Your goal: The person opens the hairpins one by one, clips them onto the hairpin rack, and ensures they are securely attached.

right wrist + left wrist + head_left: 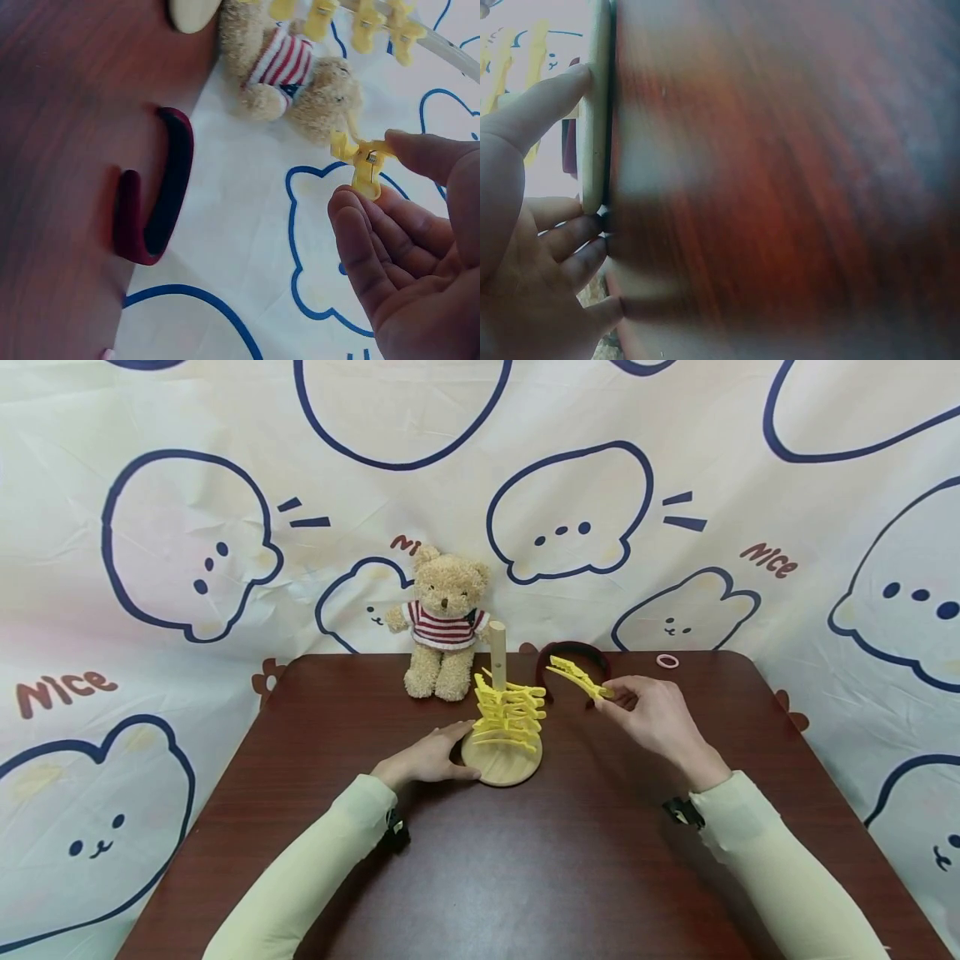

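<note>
A wooden stand [501, 770] with a round base and an upright post is on the table, with several yellow hair clips [510, 713] stacked up its post. At the left edge of the base, my left hand [429, 755] grips the rim between thumb and fingers; the left wrist view shows the thumb [555, 97] against the rim. To the right of the post, my right hand [651, 714] pinches one yellow hair clip [576, 675] by its tail above the table. Thumb and fingertips hold this clip [366, 161] in the right wrist view, its spring visible.
A teddy bear [442, 627] in a striped shirt sits behind the stand, by the patterned backdrop. The dark red headband [588, 649] lies behind the held clip. A pink hair tie [667, 661] is near the table's [480, 877] back right edge.
</note>
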A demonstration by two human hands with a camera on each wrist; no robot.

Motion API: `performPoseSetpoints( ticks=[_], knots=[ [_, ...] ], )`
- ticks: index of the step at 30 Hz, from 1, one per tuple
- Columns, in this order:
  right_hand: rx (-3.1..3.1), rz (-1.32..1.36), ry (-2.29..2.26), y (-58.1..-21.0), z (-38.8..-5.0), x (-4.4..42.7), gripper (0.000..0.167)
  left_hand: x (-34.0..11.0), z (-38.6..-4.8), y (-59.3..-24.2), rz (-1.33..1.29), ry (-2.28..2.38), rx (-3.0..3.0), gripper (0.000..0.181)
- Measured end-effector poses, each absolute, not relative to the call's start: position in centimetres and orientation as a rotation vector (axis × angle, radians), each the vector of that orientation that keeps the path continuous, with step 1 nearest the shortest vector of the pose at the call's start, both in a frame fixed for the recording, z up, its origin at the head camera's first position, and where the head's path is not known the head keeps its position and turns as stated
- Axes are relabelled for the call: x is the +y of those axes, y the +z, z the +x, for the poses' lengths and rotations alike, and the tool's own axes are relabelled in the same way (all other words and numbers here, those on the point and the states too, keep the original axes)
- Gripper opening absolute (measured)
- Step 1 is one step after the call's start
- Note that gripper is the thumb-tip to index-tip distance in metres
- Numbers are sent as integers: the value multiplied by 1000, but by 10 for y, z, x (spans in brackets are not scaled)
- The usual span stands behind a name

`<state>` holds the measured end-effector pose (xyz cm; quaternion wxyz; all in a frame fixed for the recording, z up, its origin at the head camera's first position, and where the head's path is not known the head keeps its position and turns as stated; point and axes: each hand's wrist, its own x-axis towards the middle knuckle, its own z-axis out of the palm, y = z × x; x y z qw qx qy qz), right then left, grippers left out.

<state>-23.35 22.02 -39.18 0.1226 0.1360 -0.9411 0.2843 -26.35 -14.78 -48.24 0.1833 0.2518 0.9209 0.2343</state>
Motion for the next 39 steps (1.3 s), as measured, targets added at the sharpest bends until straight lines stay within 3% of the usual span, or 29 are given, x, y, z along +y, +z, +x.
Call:
performPoseSetpoints(
  ticks=[17,39],
  knots=[
    [-2726,441,817,-366,-226,209,21,-148,-264,-482,709,645,2594,99],
    [-2691,692,869,-352,-227,175,18,-148,-265,-484,706,664,2594,99]
  ],
)
